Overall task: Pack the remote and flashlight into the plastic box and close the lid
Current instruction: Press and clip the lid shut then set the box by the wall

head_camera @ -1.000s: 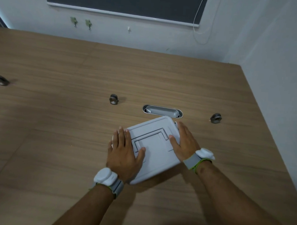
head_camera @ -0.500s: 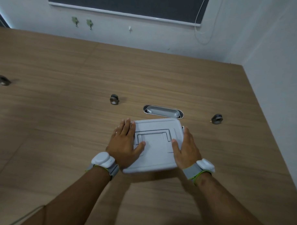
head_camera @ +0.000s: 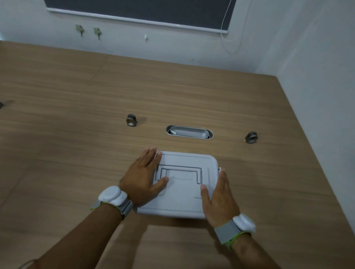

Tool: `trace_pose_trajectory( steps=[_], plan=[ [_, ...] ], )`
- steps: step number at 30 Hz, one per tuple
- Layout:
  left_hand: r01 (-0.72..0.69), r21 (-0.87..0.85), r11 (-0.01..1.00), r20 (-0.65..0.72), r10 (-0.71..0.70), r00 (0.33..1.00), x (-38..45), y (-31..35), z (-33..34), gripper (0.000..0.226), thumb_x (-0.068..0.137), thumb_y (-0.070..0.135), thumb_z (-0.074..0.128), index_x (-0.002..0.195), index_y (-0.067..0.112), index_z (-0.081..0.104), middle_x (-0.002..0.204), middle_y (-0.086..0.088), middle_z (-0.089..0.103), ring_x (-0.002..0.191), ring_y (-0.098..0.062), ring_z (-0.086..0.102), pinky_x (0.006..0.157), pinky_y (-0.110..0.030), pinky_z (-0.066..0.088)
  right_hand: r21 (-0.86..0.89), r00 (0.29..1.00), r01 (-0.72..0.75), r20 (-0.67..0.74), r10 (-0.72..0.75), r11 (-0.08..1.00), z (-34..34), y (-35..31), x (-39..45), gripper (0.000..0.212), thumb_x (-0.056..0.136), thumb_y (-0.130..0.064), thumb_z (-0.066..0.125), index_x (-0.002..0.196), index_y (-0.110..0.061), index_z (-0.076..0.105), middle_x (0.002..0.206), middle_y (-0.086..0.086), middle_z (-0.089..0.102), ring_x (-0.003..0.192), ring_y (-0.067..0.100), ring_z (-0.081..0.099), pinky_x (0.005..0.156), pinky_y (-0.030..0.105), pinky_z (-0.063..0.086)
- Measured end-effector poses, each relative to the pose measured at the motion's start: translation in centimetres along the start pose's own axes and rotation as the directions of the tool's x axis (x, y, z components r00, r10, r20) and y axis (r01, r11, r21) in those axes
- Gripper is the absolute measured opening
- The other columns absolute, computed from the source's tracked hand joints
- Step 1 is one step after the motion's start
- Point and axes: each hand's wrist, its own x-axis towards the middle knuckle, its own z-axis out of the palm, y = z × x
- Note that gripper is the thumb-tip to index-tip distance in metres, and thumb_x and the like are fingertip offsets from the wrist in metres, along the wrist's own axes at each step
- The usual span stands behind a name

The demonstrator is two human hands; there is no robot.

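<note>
Plastic box: a pale grey, rectangular case with rounded corners, resting flat on the wooden table, its long sides running left to right, square to the viewer. The lid is down and covers the whole top; a raised border follows its edge. A flat, U-shaped carrying handle lies folded into a matching recess in the far half of the lid. A small white tab, apparently a latch, projects at the right side. The near wall is in shadow. The contents are hidden beneath the closed lid, so the remote and flashlight cannot be seen.
</note>
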Motion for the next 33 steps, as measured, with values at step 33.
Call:
trace_pose_trajectory(
  steps=[33],
  plan=[
    [0.416,-0.804,0.424,0.038,-0.662,0.748,-4.1,5.8,1.6,0.018,0.098,0.032,0.057,0.103,0.014,0.055,0.092,-0.010,0.065,0.080,-0.024,0.061,0.068,-0.040,0.051,0.629,0.979,-0.205,0.144,0.147,0.750,-3.7,7.3,1.7,0.027,0.089,-0.035,0.061,0.116,-0.032,0.054,0.096,-0.011,0.070,0.086,0.010,0.067,0.083,0.045,0.056]
  ],
)
